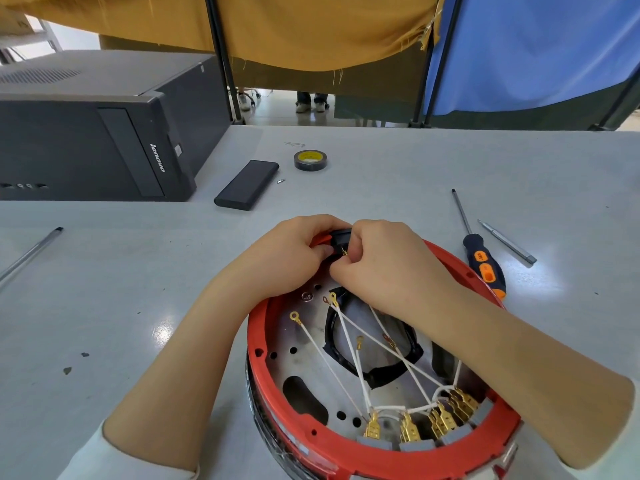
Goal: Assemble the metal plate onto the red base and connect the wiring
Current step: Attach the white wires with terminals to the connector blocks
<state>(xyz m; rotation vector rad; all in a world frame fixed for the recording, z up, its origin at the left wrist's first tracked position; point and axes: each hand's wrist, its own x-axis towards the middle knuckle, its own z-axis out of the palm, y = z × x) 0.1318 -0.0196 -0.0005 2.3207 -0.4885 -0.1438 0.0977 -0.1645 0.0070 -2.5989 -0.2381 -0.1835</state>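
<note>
Red plastic ring base (258, 327) holds shiny perforated metal plate (304, 362); both hands' fingers (323, 251) pinch black switch (341, 233).

The word "lenovo" is showing in pale letters, running sideways, on the front panel of the dark computer tower (104, 133) lying on the table. Small print on the screwdriver (483, 261) handle is staying too blurred to read.

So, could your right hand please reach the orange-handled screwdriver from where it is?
Probably yes: the screwdriver lies in the open just right of the red base, nothing over it, but the right hand would first have to release the small gold connector.
</note>
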